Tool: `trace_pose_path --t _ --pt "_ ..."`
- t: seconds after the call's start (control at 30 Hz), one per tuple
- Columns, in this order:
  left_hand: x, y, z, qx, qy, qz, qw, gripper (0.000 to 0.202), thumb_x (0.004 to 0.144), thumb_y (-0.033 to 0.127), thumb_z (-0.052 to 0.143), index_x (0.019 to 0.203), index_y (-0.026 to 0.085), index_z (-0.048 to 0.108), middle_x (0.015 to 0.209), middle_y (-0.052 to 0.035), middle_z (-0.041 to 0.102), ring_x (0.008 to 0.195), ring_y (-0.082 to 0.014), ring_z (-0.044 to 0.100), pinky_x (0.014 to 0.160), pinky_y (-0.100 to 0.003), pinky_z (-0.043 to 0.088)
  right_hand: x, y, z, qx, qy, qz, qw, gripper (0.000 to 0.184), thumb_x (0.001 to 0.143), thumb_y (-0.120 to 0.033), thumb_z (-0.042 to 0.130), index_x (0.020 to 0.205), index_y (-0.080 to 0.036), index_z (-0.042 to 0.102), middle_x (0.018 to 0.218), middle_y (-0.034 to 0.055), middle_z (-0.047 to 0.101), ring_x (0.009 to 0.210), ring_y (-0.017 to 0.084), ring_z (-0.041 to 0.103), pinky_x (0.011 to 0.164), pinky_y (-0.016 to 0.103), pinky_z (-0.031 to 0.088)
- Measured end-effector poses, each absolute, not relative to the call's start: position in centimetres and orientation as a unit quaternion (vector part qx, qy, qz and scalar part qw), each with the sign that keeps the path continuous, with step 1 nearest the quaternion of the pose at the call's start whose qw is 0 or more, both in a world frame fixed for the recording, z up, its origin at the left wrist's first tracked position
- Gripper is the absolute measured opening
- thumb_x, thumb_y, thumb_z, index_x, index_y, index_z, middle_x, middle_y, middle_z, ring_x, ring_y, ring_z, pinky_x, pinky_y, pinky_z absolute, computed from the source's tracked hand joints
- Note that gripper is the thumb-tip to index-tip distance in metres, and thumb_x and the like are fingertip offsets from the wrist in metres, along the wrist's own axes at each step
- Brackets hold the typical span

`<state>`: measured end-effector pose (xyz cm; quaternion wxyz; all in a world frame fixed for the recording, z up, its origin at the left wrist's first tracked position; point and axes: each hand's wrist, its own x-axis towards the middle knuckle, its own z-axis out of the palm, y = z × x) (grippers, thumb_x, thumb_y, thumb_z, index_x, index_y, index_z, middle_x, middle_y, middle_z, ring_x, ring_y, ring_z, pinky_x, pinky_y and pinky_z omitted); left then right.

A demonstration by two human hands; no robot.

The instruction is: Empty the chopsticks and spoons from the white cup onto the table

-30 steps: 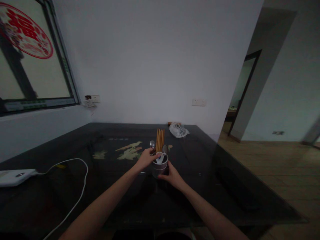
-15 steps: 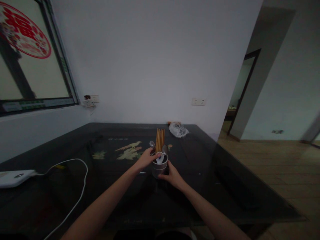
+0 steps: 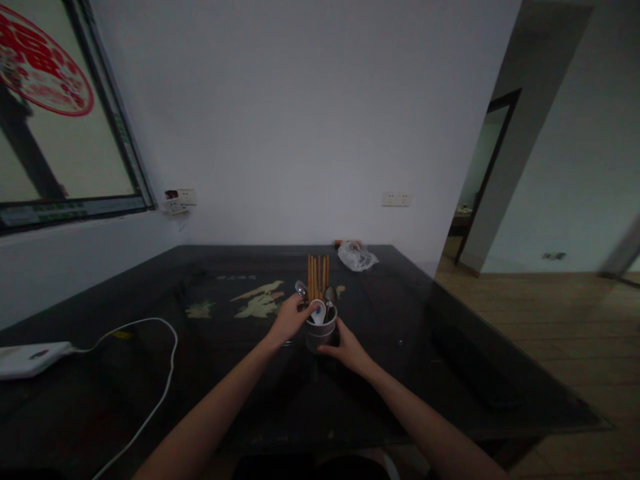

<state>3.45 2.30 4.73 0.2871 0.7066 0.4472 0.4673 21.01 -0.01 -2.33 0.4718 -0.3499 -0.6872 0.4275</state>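
A round metal utensil cup (image 3: pixel 320 331) stands on the dark glass table (image 3: pixel 150 293). Wooden chopsticks (image 3: pixel 317 278), metal spoons (image 3: pixel 301 289) and a white ceramic spoon (image 3: pixel 317 311) stick up out of it. My left hand (image 3: pixel 287 321) is at the cup's left rim, its fingers closed around the utensils there. My right hand (image 3: pixel 347 348) wraps the cup's lower right side and steadies it.
A white power strip (image 3: pixel 27 358) with a white cable (image 3: pixel 150 373) lies at the table's left. A crumpled plastic bag (image 3: pixel 356 256) sits at the far edge by the wall. The table's right edge borders a wooden floor (image 3: pixel 560 333) and a doorway.
The chopsticks have spread slightly apart in the cup. Both hands and the cup have stayed almost in place; the camera has shifted a little.
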Motion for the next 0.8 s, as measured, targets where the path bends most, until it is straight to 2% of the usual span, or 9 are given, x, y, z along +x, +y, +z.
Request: trace_pose_path --t 0.17,0.4,0.53,0.8 --pt "3.17 2.18 5.05 0.736 0.47 0.444 0.202 0.031 0.08 0.046 0.059 0.086 0.016 0.067 0.092 -0.0082 0.067 0.093 -0.0241 0.059 0.087 -0.036 0.044 20.99 -0.12 -2.14 -0.355 -0.686 0.425 0.472 0.075 0.059 -0.024 0.079 0.125 -0.019 0.045 0.128 0.0108 0.055 0.12 0.026 0.051 0.104 0.044 0.035" --pt "3.16 1.93 5.24 0.772 0.434 0.436 0.159 0.025 0.085 0.038 0.053 0.093 0.018 0.066 0.112 -0.0094 0.059 0.108 -0.0249 0.047 0.099 -0.039 0.035 21.16 0.18 -2.64 -0.359 -0.689 0.421 0.467 0.076 0.059 -0.024 0.079 0.126 -0.019 0.044 0.13 0.0109 0.054 0.121 0.027 0.05 0.104 0.045 0.036" --pt "3.37 1.54 5.13 0.78 0.435 0.423 0.154 0.027 0.087 0.04 0.05 0.086 0.018 0.065 0.106 -0.0092 0.059 0.104 -0.0246 0.047 0.098 -0.04 0.035 21.13 0.14 -2.57 -0.359 -0.688 0.424 0.467 0.073 0.059 -0.023 0.08 0.124 -0.02 0.046 0.127 0.0101 0.056 0.119 0.026 0.052 0.104 0.045 0.037" --pt "3.87 1.37 4.76 0.767 0.424 0.431 0.214 0.031 0.088 0.042 0.047 0.092 0.017 0.065 0.099 -0.0094 0.064 0.098 -0.0242 0.055 0.093 -0.036 0.04 20.97 -0.19 -2.04 -0.348 -0.69 0.424 0.472 0.074 0.06 -0.024 0.079 0.126 -0.02 0.045 0.129 0.0103 0.055 0.121 0.026 0.05 0.105 0.045 0.035"
